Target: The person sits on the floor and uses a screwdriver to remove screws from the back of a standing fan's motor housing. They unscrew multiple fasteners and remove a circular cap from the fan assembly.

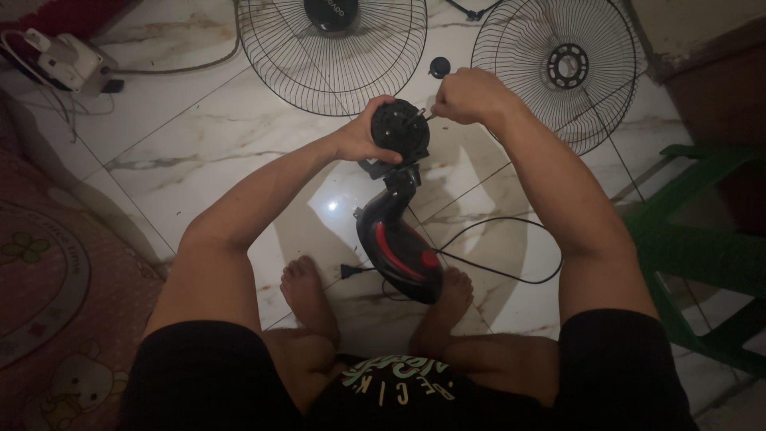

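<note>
Fan motor housing (397,128), round, black and matte, sits at centre frame between my two hands. My left hand (361,140) cups its 9 o'clock side, fingers curled around the rim. My right hand (471,94) is closed in a fist at its 2 o'clock, pinching the thin metal shaft (424,116). Below, the glossy black-and-red stand (396,247) rests between my feet on the polished marble floor (183,136). Two wire grilles (333,52) lie at 12 o'clock.
</note>
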